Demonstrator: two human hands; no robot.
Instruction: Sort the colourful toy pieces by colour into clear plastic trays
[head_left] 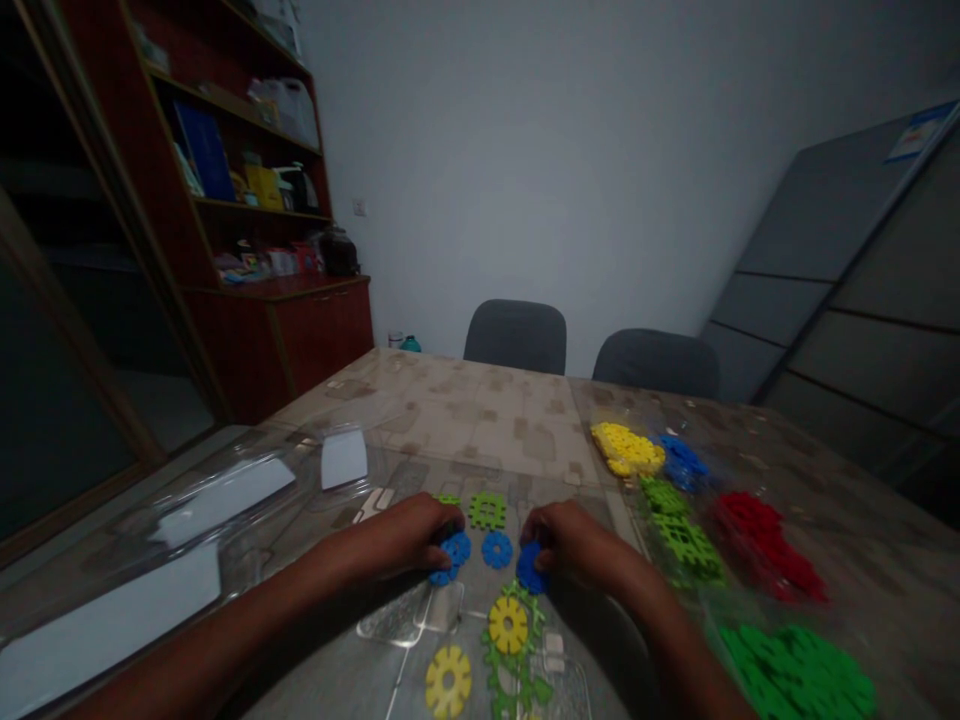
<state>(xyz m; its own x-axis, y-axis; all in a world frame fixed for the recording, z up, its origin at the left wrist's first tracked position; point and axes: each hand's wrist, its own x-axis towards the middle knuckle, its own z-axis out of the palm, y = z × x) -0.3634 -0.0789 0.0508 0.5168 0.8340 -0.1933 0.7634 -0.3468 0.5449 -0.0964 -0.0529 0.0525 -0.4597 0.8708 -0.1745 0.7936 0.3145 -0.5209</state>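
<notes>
My left hand [435,530] pinches blue notched plastic discs [456,547], which overlap at its fingertips. On the other side, my right hand [562,535] has its fingers closed around more blue notched discs [531,570]; how many cannot be made out. A single blue disc [496,549] lies flat on the table between the two hands. Just beyond it is a square green lattice piece [487,511], and another green piece is partly hidden behind my left hand. Closer to me lie a yellow notched disc [508,625], a second yellow disc [448,683] and light green connector pieces [510,690].
Clear bags of yellow pieces [628,450], blue pieces [684,463], light green pieces [682,535], red pieces [769,545] and green pieces [799,670] line the right side. Clear packages with white cards [225,500] lie left. Two grey chairs [517,333] stand behind the table.
</notes>
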